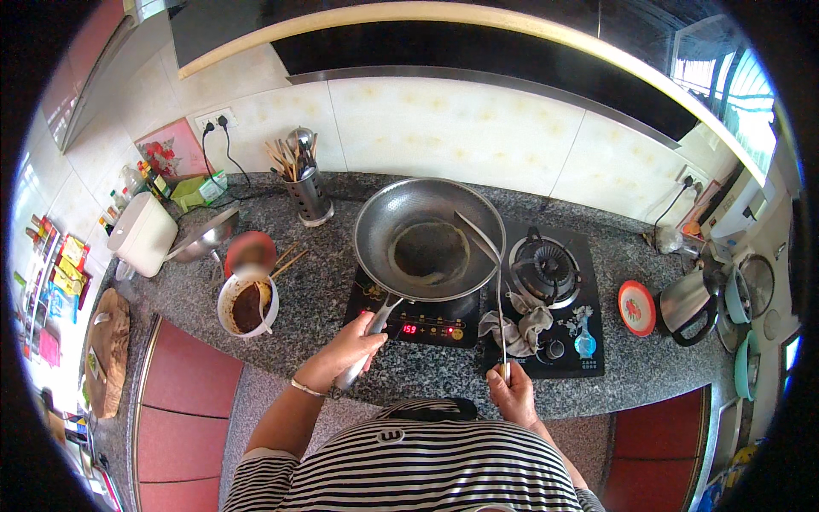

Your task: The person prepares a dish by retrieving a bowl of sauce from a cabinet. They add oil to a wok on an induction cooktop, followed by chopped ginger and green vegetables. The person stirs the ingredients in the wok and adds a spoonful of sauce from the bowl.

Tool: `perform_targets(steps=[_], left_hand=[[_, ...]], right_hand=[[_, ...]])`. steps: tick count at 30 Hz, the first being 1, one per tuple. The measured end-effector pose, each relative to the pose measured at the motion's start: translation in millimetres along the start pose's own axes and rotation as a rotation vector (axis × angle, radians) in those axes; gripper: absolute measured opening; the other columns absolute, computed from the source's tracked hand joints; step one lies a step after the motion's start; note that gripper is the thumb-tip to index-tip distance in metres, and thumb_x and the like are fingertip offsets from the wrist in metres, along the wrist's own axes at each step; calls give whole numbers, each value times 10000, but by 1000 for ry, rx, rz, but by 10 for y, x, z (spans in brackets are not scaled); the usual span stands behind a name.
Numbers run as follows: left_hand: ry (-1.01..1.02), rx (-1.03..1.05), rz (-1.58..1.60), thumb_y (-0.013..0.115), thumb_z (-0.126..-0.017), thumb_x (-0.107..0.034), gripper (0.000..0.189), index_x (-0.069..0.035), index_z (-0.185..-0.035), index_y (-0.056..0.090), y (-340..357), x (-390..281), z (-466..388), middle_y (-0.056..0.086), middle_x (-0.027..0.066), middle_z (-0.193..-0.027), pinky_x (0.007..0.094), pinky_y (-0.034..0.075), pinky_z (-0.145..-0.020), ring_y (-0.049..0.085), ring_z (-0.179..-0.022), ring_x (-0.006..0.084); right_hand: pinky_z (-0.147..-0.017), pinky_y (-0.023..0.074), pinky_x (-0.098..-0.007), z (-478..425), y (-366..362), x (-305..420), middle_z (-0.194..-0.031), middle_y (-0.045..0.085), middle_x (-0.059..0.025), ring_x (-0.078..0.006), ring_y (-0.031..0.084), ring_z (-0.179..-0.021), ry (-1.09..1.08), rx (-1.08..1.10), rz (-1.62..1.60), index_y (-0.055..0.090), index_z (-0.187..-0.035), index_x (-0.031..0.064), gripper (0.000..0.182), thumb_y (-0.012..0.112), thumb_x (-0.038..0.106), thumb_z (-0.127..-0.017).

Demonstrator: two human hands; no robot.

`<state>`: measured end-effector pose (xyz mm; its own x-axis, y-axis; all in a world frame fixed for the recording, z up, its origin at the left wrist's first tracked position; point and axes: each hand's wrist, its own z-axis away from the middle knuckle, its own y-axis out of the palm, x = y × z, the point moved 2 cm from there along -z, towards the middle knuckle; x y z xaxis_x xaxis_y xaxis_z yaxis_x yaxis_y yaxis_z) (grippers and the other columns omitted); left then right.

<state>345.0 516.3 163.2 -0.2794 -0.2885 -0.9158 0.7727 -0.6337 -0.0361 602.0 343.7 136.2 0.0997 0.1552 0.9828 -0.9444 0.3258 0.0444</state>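
Observation:
My left hand [356, 345] grips the metal handle of a wok [376, 246], which sits on an induction cooktop [416, 329] with a lit red display. Dark residue or liquid shows at the wok's bottom; which, I cannot tell. In my right hand [514, 392] is the handle end of a long metal spatula [501, 307]. Its blade rests within the wok's right side. Right of the spatula shaft, a crumpled grey cloth [531, 326] lies on a gas hob [585, 281], beside its burner [546, 265].
At left stand a white bowl [224, 313] of dark sauce with a spoon, a red bowl [269, 243], chopsticks [291, 262], a colander [205, 240] and a utensil holder [311, 192]. At right are a red-rimmed dish [626, 297] and a metal kettle [684, 301]. A range hood [480, 73] hangs above.

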Motion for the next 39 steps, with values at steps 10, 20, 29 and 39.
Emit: perform_targets(steps=[10,20,29,39], left_hand=[[14,-8,-14,536,-913,-151,264,-22,-1111,420,-75,41,61,470,3,-627,247,372,-349,449,-391,94],[-20,-12,-67,563,-901,-198,478,4,-1281,354,-119,58,75,475,12,-634,264,401,-392,476,-430,103],[66,-133,-354,618,-861,-249,505,24,-1237,420,-97,-12,130,569,86,-677,305,449,-436,556,-479,148],[135,-177,-337,649,-841,-216,549,1,-1285,409,-69,42,301,600,103,-745,293,462,-446,577,-487,154]], right_hand=[[-493,340,-240,-13,-64,-66,-642,450,34,-51,368,-569,16,-32,52,515,-846,45,266,622,282,-907],[-559,399,-288,-186,154,320,-722,499,-53,-124,445,-616,-278,-12,479,487,-1096,4,288,597,153,-875],[-868,459,-405,-815,663,515,-1133,534,-261,-393,564,-1015,-507,79,590,335,-1334,-32,616,603,120,-801],[-765,489,-507,-1208,916,526,-959,611,-283,-471,596,-862,-234,41,813,355,-1243,3,548,566,256,-805]])
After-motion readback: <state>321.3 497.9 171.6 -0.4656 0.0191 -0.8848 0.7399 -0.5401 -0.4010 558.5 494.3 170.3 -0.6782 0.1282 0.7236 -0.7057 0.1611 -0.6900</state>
